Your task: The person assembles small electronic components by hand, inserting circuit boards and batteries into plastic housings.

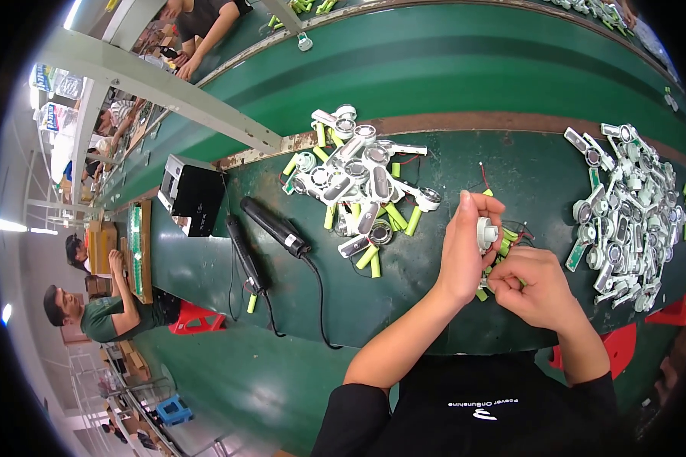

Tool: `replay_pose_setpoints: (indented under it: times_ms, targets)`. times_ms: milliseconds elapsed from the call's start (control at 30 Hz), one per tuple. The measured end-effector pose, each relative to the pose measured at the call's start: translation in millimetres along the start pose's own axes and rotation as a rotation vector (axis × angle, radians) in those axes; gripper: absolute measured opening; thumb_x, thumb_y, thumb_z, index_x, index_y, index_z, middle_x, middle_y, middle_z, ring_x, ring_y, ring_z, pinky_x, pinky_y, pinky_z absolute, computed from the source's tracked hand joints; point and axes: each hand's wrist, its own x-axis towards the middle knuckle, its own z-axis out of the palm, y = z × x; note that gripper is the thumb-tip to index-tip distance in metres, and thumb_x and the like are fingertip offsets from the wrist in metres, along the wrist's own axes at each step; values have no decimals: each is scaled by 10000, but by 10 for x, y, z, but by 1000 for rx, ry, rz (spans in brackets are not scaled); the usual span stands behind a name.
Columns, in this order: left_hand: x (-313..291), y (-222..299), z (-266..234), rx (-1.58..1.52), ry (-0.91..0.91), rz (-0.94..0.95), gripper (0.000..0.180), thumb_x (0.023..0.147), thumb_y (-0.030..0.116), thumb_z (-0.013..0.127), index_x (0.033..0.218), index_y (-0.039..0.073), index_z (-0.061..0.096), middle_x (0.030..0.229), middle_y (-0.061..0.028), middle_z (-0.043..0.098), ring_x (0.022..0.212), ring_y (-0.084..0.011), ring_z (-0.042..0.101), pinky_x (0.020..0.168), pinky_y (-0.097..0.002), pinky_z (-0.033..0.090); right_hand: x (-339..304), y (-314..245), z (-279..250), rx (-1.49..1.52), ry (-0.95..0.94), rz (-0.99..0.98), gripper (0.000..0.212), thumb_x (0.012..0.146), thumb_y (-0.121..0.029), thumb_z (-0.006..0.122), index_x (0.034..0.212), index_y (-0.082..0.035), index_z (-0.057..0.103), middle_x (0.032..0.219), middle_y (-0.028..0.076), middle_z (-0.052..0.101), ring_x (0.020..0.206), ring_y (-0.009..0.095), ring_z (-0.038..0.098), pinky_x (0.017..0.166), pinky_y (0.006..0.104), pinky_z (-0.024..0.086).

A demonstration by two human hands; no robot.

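Observation:
My left hand is closed around a white plastic part with a round end, held upright above the table's front edge. Close beside it on the right, my right hand has its fingers pinched together low on the same piece; what sits between the fingertips is hidden. Light-green cylindrical battery cells with thin red and black wires show just behind and between the hands. One red wire sticks up beyond my left fingertips.
Left of my hands lies a heap of white ring-ended housings mixed with green cells. A larger heap of similar housings is at right. Two black corded tools and a black-and-white box stand left. A co-worker sits further left.

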Motion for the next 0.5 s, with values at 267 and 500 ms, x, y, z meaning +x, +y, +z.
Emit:
replay_pose_setpoints:
  times_ms: [267, 500]
  targets:
    - [-4, 12, -6, -3, -18, 14, 714, 1225, 641, 213, 1208, 40, 597, 966, -21, 588, 755, -87, 568, 492, -242, 384, -22, -50, -51, 32, 4, 55, 101, 815, -29, 798, 881, -66, 731, 669, 40, 561, 611, 231, 593, 614, 390, 489]
    - [-15, 27, 12, -4, -14, 5, 712, 1225, 643, 214, 1209, 46, 601, 969, -16, 587, 740, -84, 559, 491, -240, 377, 17, -66, -13, 63, -10, 59, 90, 824, -34, 798, 879, -65, 734, 668, 40, 563, 605, 233, 590, 613, 388, 487]
